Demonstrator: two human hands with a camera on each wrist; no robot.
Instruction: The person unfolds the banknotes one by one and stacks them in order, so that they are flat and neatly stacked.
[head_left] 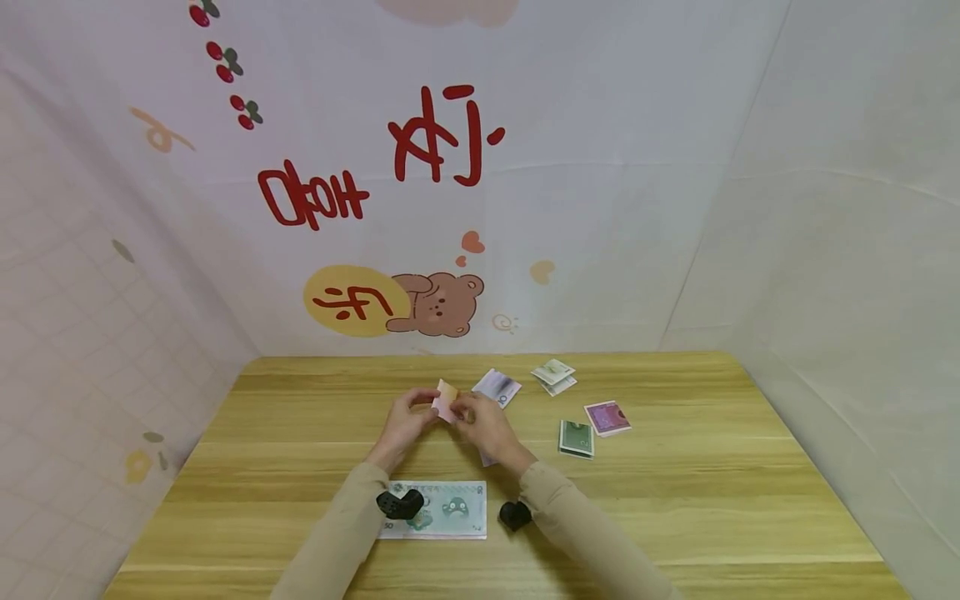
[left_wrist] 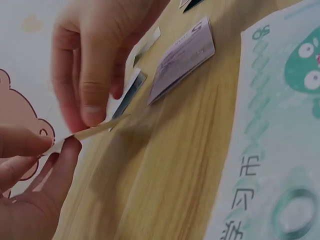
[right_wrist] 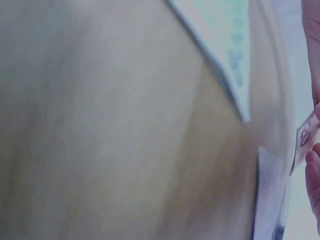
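Note:
A small pink and yellow folded play banknote (head_left: 447, 398) is held up between both hands over the table. My left hand (head_left: 407, 423) pinches its left side between thumb and fingers, and my right hand (head_left: 487, 425) pinches its lower right side. Seen nearly edge-on in the left wrist view, the folded note (left_wrist: 92, 131) has the right thumb and fingertips against it. The right wrist view shows part of the pink note (right_wrist: 304, 137) at its right edge. Just behind the right hand lies a purple folded note (head_left: 497, 386); another purple note (head_left: 487, 459) is mostly hidden under the right wrist.
A stack of flat green notes (head_left: 459, 515) lies near the front, partly covered by the left forearm. To the right are folded notes: pale green (head_left: 553, 372), dark green (head_left: 576, 438) and magenta (head_left: 608, 417). A printed cloth wall (head_left: 585, 250) stands behind the wooden table (head_left: 712, 483).

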